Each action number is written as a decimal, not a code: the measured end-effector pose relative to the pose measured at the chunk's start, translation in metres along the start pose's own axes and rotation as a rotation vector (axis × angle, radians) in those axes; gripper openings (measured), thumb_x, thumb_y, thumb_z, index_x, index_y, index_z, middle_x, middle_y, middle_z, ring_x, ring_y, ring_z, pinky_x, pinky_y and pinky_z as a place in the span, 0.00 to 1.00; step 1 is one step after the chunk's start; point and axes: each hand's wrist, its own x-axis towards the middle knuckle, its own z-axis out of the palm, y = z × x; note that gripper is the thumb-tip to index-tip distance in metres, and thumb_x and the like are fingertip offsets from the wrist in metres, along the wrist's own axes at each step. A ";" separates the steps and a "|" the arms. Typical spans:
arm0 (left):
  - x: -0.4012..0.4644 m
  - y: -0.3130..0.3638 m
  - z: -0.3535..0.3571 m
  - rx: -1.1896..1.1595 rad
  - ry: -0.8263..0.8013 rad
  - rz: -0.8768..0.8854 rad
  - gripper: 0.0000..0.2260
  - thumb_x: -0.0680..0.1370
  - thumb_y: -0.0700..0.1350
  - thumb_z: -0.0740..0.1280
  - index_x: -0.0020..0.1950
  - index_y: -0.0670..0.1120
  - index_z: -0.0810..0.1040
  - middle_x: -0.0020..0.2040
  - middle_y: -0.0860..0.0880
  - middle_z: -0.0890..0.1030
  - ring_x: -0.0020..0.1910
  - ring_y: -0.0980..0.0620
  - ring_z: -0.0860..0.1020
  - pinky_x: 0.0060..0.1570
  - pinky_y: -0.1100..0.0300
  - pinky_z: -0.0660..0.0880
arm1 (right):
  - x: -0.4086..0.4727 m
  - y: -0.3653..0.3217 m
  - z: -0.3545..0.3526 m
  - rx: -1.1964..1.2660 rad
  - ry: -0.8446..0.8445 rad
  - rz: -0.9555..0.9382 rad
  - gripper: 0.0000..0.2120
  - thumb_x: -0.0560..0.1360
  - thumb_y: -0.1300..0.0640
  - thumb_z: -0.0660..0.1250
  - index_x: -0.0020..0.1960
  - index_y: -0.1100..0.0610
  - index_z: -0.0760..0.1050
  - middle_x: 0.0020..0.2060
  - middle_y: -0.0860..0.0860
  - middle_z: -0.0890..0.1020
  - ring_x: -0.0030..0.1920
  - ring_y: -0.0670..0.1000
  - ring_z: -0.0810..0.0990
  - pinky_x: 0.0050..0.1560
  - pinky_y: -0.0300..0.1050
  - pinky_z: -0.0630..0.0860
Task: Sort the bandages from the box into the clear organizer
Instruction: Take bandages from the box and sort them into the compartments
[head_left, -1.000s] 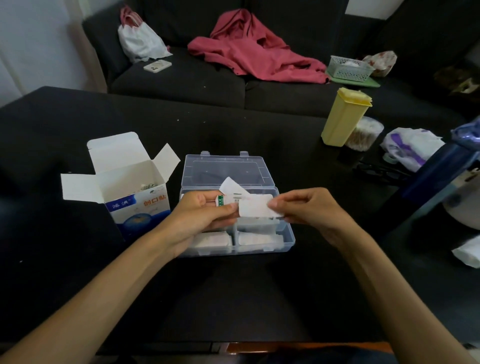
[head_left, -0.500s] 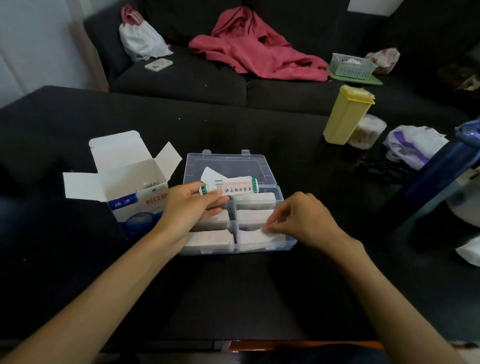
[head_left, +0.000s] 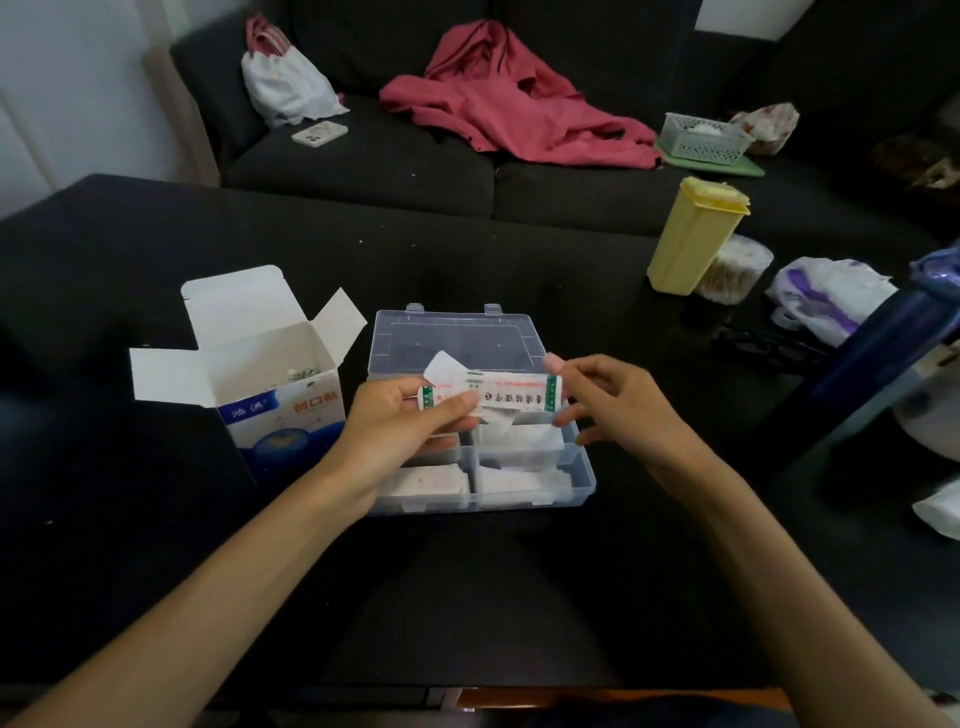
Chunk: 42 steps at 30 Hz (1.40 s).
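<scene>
— Bandages (head_left: 491, 392), where were they at that moment?

— A small bunch of wrapped strips was up in the air over the clear organizer (head_left: 584, 480), above its far compartments. The left hand (head_left: 400, 421) pinched the bunch at its left end, thumb on top and fingers curled beneath. The top strip showed printed text and a green band at each end, and a loose white tab stuck up behind it.

— And the other hand?

— The right hand (head_left: 618, 410) was at the strip's right end, fingers spread and loosely bent, the forefinger raised above the green band. Whether a fingertip actually touched the paper I could not tell, but nothing was clasped in it.

— What was in the organizer?

— White wrapped bandages lay in the near compartments and in the right-hand one behind them. Its lid (head_left: 454, 340) lay open, tipped back away from the person.

— The box?

— The box (head_left: 270, 395) stood just left of the organizer on the black table (head_left: 493, 597), flaps open, with a few strips showing inside.

— Anything else around?

— A yellow container (head_left: 693, 236) stood far right on the table, with a round tub of cotton swabs (head_left: 740, 270) beside it. A red garment (head_left: 514, 109) and a white bag (head_left: 288, 85) lay on the dark sofa (head_left: 374, 166) behind.
</scene>
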 end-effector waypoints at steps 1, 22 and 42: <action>-0.001 -0.001 0.001 0.024 -0.004 0.014 0.09 0.72 0.44 0.72 0.51 0.48 0.81 0.46 0.51 0.85 0.42 0.58 0.83 0.41 0.64 0.80 | 0.000 0.001 0.001 0.008 -0.048 0.018 0.15 0.69 0.42 0.64 0.50 0.50 0.75 0.42 0.47 0.81 0.41 0.46 0.82 0.37 0.37 0.78; 0.004 0.001 -0.008 -0.052 0.136 0.036 0.05 0.73 0.43 0.72 0.47 0.49 0.79 0.40 0.51 0.84 0.39 0.56 0.84 0.41 0.64 0.80 | -0.002 0.017 -0.026 -0.036 0.001 -0.202 0.07 0.73 0.59 0.67 0.50 0.52 0.78 0.40 0.49 0.84 0.36 0.43 0.82 0.35 0.32 0.77; 0.004 0.001 -0.011 -0.085 0.154 0.021 0.05 0.72 0.43 0.72 0.46 0.50 0.78 0.41 0.52 0.84 0.39 0.56 0.84 0.40 0.64 0.80 | 0.000 0.023 -0.010 -0.454 -0.204 -0.292 0.18 0.79 0.63 0.56 0.53 0.41 0.75 0.45 0.44 0.72 0.46 0.43 0.72 0.47 0.38 0.72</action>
